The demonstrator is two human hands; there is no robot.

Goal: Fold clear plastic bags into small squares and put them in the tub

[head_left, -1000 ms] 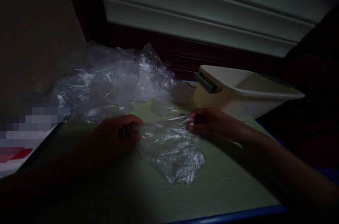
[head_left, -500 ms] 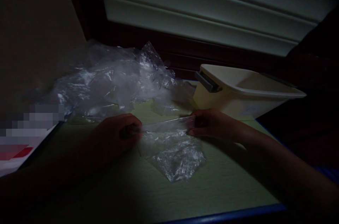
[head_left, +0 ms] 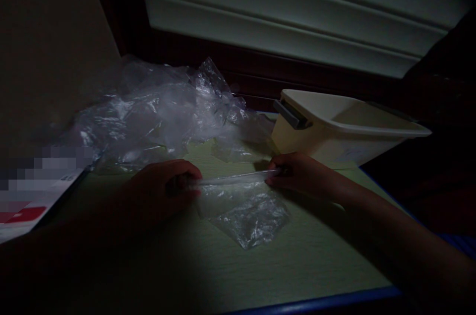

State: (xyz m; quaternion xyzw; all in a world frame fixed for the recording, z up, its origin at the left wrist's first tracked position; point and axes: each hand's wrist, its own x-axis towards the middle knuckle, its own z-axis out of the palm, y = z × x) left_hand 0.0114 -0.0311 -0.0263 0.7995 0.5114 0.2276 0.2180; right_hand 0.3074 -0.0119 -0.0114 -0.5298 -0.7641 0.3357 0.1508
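Observation:
A clear plastic bag (head_left: 249, 216) is stretched between my two hands above the light green table (head_left: 316, 255), its crinkled lower part hanging toward the near side. My left hand (head_left: 169, 183) pinches the left end of its upper edge. At the right end, my right hand (head_left: 293, 171) has its fingers closed on the same edge. Behind my left hand lies a large heap of clear plastic bags (head_left: 159, 106). The scene is dim, and the fingertips are partly in shadow.
A cream plastic bin (head_left: 308, 136) with a grey handle stands at the back right, close behind my right hand. A white and red item (head_left: 29, 213) lies at the far left. Slatted panels (head_left: 278, 17) in a dark frame rise behind the table.
The bag's upper edge is pulled into a narrower, straighter strip. Its lower tip has risen slightly, and both hands have hardly moved.

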